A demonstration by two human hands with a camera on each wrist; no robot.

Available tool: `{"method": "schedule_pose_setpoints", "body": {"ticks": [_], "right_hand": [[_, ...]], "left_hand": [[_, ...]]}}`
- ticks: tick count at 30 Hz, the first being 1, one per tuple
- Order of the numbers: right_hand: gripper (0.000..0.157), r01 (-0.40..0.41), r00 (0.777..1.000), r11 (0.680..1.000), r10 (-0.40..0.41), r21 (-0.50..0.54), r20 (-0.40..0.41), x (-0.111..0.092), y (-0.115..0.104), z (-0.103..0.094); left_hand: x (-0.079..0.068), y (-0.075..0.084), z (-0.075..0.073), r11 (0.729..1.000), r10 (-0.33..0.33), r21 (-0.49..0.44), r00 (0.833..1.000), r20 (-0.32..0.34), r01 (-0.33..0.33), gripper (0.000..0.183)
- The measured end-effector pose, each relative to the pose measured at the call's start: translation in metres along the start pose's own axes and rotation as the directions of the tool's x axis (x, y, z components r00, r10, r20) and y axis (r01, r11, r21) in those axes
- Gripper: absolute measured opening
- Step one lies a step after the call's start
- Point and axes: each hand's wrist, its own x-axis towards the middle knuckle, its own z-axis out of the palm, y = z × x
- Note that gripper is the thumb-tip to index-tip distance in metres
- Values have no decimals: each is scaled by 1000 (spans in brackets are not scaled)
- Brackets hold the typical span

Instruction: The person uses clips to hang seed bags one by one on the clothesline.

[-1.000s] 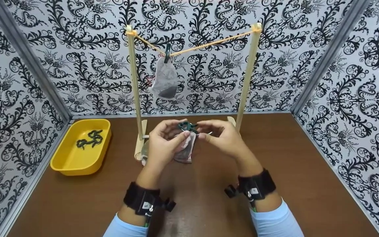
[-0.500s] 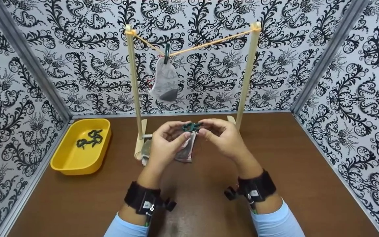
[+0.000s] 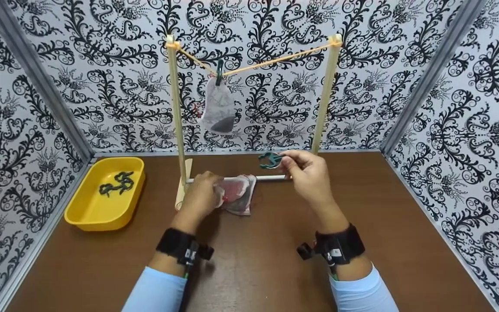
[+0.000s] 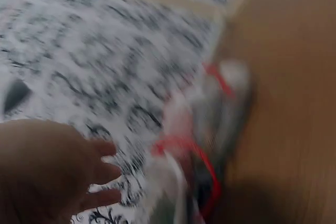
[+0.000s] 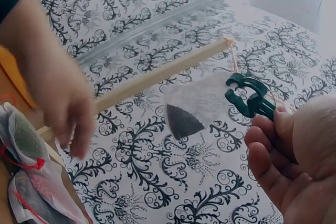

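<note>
Two hands are working above one brown worktop [image 3: 271, 251]. The right hand [image 3: 312, 177] is clamping thumb and fingers on the handle end of one green clip [image 3: 269, 160], whose jaws are standing parted and pointing left, away from those fingers. The left hand [image 3: 202, 195] is holding nothing; its fingers, blurred, are hanging loosely apart. Right beside them, a cluster of pouches with red strings is lying; three are showing: a green-filled pouch [image 5: 27, 137], a pink pouch [image 3: 234, 189] and a dark pouch [image 3: 241, 206], though more may be hiding under the hand. The left wrist view is showing a gap between the left fingers and the cluster.

Above and behind the left fingers, one hanging pouch [image 3: 219, 106] with a grey lower corner is dangling from one orange cord [image 3: 275, 62], a second green clip [image 3: 219, 73] gripping its top. The cord is running between two posts: a left post [image 3: 176, 108] behind the left fingers, a right post [image 3: 325, 99] behind the right ones. One white bar [image 3: 271, 177] is lying low between the two hands. Well left of the left fingers, one yellow tray [image 3: 87, 214] is holding several dark clips [image 3: 121, 186], too tangled to count.
</note>
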Motion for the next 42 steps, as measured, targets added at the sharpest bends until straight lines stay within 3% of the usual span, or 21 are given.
{"method": "schedule_pose_setpoints", "body": {"ticks": [3, 7, 12, 16, 20, 22, 25, 28, 32, 35, 37, 42], "right_hand": [[11, 0, 1000, 1000, -1, -17, -17, 1, 1, -1], [10, -2, 1000, 1000, 2, -30, -11, 2, 3, -2], [10, -16, 1000, 1000, 16, -22, 2, 2, 5, 0], [10, -21, 1000, 999, 21, -27, 3, 3, 5, -1], [10, -28, 1000, 999, 28, -39, 8, 2, 3, -2], [11, -26, 1000, 999, 27, -38, 11, 1, 3, -2], [11, -14, 1000, 999, 15, -45, 18, 1, 4, -4], [10, 4, 1000, 999, -3, -51, 22, 2, 3, -5], [11, 23, 999, 998, -22, -58, 26, 5, -5, -7], [11, 63, 997, 993, -59, -97, 42, 13, -16, -7], [12, 105, 993, 984, -97, -144, 62, 23, -27, -5], [20, 203, 976, 933, -169, -297, 137, 71, -76, 8]], "left_hand": [[4, -14, 7, 985, 72, 148, 992, 105, -87, 42], [9, -22, 10, 959, 155, 218, 980, 126, -179, 39], [9, -24, 1, 949, 167, 252, 980, 107, -189, 25], [9, -22, -15, 970, 114, 210, 991, 63, -125, 11], [8, -17, -39, 998, 22, 57, 1000, 4, -23, 8], [8, -12, -52, 998, -35, -60, 999, -5, 35, 11], [9, -1, -74, 968, -103, -234, 994, -42, 90, 14], [14, 15, -95, 940, -112, -337, 978, -175, 47, 14], [27, 36, -126, 940, -85, -337, 915, -394, -57, 19], [39, 51, -153, 952, -77, -297, 886, -457, -70, 25], [47, 61, -172, 963, -79, -263, 886, -457, -50, 27], [71, 85, -210, 987, -98, -158, 907, -409, 35, 28]]}}
